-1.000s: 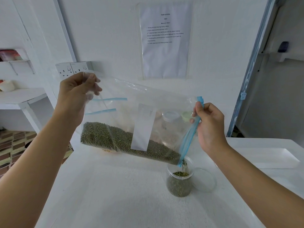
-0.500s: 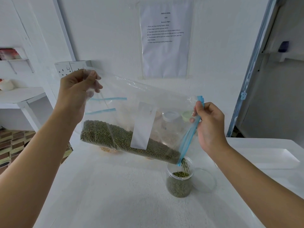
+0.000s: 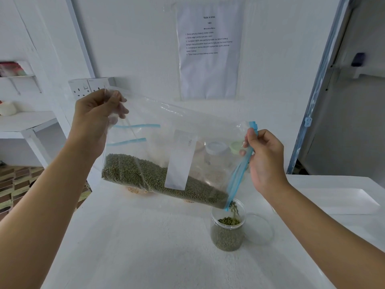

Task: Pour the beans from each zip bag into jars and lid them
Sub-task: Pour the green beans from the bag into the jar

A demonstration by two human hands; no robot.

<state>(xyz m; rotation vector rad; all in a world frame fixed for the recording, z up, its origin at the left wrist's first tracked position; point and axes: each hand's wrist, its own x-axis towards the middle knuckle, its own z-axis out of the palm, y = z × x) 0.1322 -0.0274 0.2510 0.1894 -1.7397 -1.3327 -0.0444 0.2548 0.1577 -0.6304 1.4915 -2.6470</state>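
A clear zip bag [image 3: 166, 130] with a blue zip strip hangs tilted above the white table [image 3: 145, 247], its lower edge full of green beans [image 3: 154, 180]. My left hand [image 3: 98, 119] pinches the bag's upper left corner. My right hand [image 3: 264, 157] pinches the blue zip end at the right. Beans stream from the bag's lowest corner into an open clear jar [image 3: 228, 230], which is more than half full. A clear lid [image 3: 260, 229] lies on the table just right of the jar.
Behind the bag stand lidded jars [image 3: 216, 153], seen blurred through the plastic, and yellowish beans [image 3: 133, 189] lie on the table beneath it. A white tray [image 3: 350, 202] sits at the right. A paper sheet and wall sockets [image 3: 89, 86] are on the wall.
The bag and both hands have stayed almost still. Beans keep falling and the level in the jar has risen slightly.
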